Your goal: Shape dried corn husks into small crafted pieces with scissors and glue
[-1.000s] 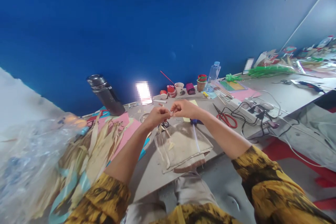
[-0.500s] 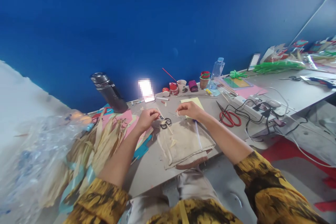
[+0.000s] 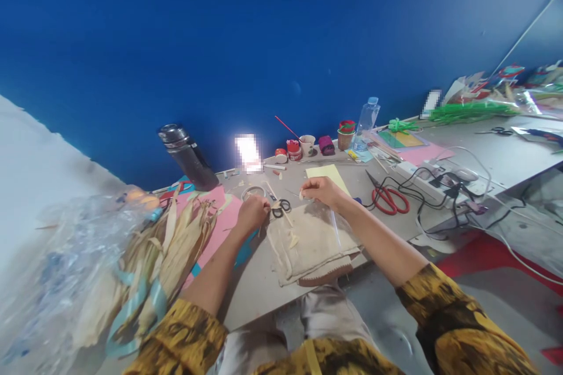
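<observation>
My right hand pinches a small pale piece with a thin, wire-like stem pointing left, above the far edge of a folded beige cloth. My left hand is closed just left of small scissors with black handles; whatever its fingers hold is hidden. Pale scraps and a thin stick lie on the cloth. Behind my left hand a ring-shaped roll of tape shows in part. A yellow paper sheet lies behind my right hand.
Dried husks and clear plastic wrap crowd the left side, near a black flask. Red-handled scissors and a power strip with cables sit to the right. Paint pots and a plastic bottle line the wall.
My left hand has drawn back toward me and turned, its fingers more closed; the tape roll behind it has come into view. My right hand keeps its pinch. The view has shifted slightly.
</observation>
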The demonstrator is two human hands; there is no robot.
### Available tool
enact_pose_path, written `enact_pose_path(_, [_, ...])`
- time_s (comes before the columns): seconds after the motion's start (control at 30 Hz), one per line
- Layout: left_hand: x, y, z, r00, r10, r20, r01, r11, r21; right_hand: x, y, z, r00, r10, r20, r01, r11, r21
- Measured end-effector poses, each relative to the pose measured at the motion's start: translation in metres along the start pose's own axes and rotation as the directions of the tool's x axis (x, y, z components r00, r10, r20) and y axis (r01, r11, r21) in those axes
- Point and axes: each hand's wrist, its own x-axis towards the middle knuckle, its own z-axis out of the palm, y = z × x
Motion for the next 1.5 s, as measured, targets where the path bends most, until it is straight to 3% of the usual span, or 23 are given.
enact_pose_path(0.07, [-0.001, -0.002, 0.001, 0.999, -0.012, -0.047, 0.009, 0.998, -0.064, 0.002, 0.001, 0.005, 1.000, 0.013, -0.016, -0.012, 0.995, 0.096])
enact_pose_path(0.13, [-0.004, -0.004, -0.001, 0.993, -0.062, -0.096, 0.030, 0.952, -0.305, 0.002, -0.001, 0.013, 0.999, 0.028, -0.043, -0.020, 0.983, 0.181])
enact_pose_path(0.17, [-0.006, -0.006, -0.003, 0.987, -0.114, -0.112, 0.038, 0.849, -0.527, 0.001, -0.004, 0.018, 0.997, 0.033, -0.064, -0.018, 0.975, 0.220])
enact_pose_path(0.2, [-0.009, -0.006, -0.005, 0.982, -0.158, -0.104, 0.027, 0.662, -0.749, 0.000, -0.008, 0.024, 0.996, 0.033, -0.086, -0.009, 0.966, 0.257])
enact_pose_path(0.27, [-0.016, -0.005, -0.008, 0.979, -0.178, -0.101, -0.035, 0.342, -0.939, -0.004, -0.019, 0.038, 0.990, 0.021, -0.137, 0.024, 0.948, 0.318])
enact_pose_path(0.3, [-0.020, -0.003, -0.010, 0.976, -0.184, -0.119, -0.067, 0.269, -0.961, -0.007, -0.025, 0.046, 0.986, 0.006, -0.164, 0.050, 0.941, 0.334])
enact_pose_path(0.33, [-0.024, -0.001, -0.012, 0.974, -0.177, -0.139, -0.091, 0.255, -0.963, -0.010, -0.032, 0.053, 0.981, -0.015, -0.195, 0.082, 0.938, 0.338])
enact_pose_path(0.5, [-0.040, 0.011, -0.024, 0.933, -0.157, -0.324, -0.256, 0.345, -0.903, -0.027, -0.054, 0.077, 0.949, -0.174, -0.262, 0.233, 0.949, 0.211])
enact_pose_path(0.63, [-0.048, 0.016, -0.034, 0.886, -0.071, -0.459, -0.396, 0.399, -0.827, -0.035, -0.058, 0.080, 0.930, -0.281, -0.235, 0.315, 0.941, 0.121])
enact_pose_path(0.77, [-0.052, 0.017, -0.041, 0.832, 0.040, -0.554, -0.504, 0.473, -0.723, -0.035, -0.060, 0.077, 0.930, -0.308, -0.198, 0.333, 0.937, 0.107])
enact_pose_path(1.3, [-0.051, 0.016, -0.038, 0.799, 0.068, -0.597, -0.542, 0.512, -0.666, -0.036, -0.067, 0.081, 0.928, -0.367, -0.070, 0.368, 0.930, 0.003])
enact_pose_path(1.5, [-0.052, 0.019, -0.039, 0.814, 0.072, -0.576, -0.517, 0.542, -0.663, -0.037, -0.068, 0.079, 0.922, -0.384, -0.043, 0.380, 0.921, -0.082])
